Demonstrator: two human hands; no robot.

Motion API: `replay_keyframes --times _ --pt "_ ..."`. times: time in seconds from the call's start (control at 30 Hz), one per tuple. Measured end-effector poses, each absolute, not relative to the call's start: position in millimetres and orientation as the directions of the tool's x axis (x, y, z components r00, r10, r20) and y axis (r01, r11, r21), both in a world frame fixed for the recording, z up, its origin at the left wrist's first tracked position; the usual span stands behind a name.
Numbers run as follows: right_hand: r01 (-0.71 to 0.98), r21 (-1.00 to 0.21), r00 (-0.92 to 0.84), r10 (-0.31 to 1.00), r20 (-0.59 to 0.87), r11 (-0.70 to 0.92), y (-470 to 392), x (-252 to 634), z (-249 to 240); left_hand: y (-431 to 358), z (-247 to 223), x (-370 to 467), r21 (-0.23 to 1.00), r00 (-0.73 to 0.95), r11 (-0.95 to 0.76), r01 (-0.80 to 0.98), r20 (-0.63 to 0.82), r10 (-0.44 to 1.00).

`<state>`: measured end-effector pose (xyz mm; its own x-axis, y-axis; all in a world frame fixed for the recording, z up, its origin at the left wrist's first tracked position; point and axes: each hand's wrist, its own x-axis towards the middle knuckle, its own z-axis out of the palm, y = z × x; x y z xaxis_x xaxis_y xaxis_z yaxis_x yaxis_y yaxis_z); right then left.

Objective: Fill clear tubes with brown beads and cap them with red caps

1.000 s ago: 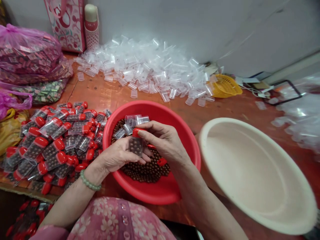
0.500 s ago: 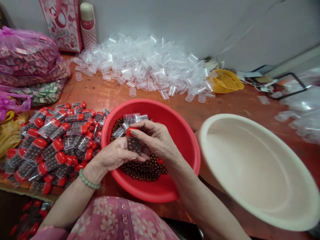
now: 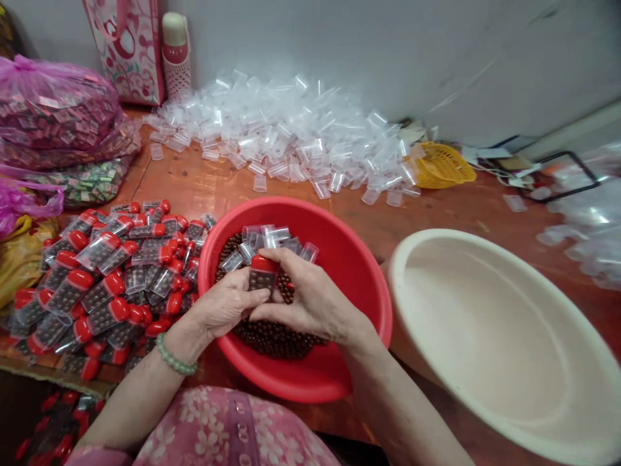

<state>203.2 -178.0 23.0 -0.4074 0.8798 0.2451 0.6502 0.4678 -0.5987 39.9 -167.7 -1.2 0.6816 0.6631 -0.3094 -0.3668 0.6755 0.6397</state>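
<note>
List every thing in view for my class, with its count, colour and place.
capped container: one, clear with red cap, in the left grip
red basin: one, red, centre
beads: many, brown, in red basin
loose cases: several, clear, in red basin
filled containers: dozens, clear and red, left; more below the table edge
case heaps: two, clear, back and far right
cream basin: one, cream, right
basket: one, yellow, back
frame: one, black, back right
papers: several, pale, back right
bottle: one, red and cream, back left
patterned bag: one, pink-white, back left
plastic bags: several, purple and yellow, left
table: one, reddish-brown, beneath
wall: grey, behind
bracelet: one, green, left wrist
clothing: pink floral, bottom
hands: two, bare, over red basin
</note>
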Motion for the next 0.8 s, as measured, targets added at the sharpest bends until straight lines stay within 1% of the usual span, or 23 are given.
replay_keyframes --times 0.13,0.2,0.37,0.47,0.6,0.67,0.7,0.73,0.77,0.8 --pt "0.754 -0.394 -0.445 0.850 0.282 0.525 -182.1 196.4 16.1 -166.3 -3.6 41.3 0.645 0.667 0.659 -0.387 -0.298 0.683" --pt "0.775 -0.323 -0.447 0.832 0.328 0.543 -181.8 194.1 11.2 -166.0 -4.6 41.9 0.657 0.653 0.643 -0.394 -0.292 0.699" --pt "0.746 -0.239 -0.475 0.748 0.464 0.622 -180.0 191.9 3.6 -166.5 -6.2 41.6 0.675 0.651 0.604 -0.423 -0.238 0.721" --pt "0.738 -0.200 -0.486 0.712 0.507 0.645 -180.4 190.4 2.7 -166.4 -6.9 40.7 0.682 0.652 0.591 -0.431 -0.218 0.727" --pt "0.742 -0.198 -0.484 0.717 0.502 0.640 -178.6 192.5 1.6 -165.1 -6.3 40.6 0.674 0.644 0.598 -0.434 -0.232 0.729" --pt "0.775 -0.248 -0.423 0.769 0.480 0.581 -175.4 198.3 0.3 -164.2 -5.4 41.5 0.673 0.584 0.593 -0.442 -0.286 0.760" --pt "0.805 -0.292 -0.340 0.804 0.488 0.517 -173.5 202.0 -0.5 -163.7 -5.1 42.1 0.675 0.528 0.583 -0.452 -0.324 0.785" --pt "0.834 -0.340 -0.218 0.825 0.521 0.435 -171.6 205.9 -1.5 -163.3 -4.8 42.7 0.679 0.460 0.567 -0.466 -0.362 0.811" --pt "0.855 -0.383 -0.082 0.821 0.565 0.349 -169.9 209.4 -2.5 -162.8 -4.6 43.4 0.682 0.391 0.550 -0.483 -0.394 0.832" --pt "0.867 -0.407 0.015 0.800 0.600 0.289 -168.6 212.1 -3.6 -162.3 -4.5 44.1 0.681 0.333 0.532 -0.503 -0.416 0.847"
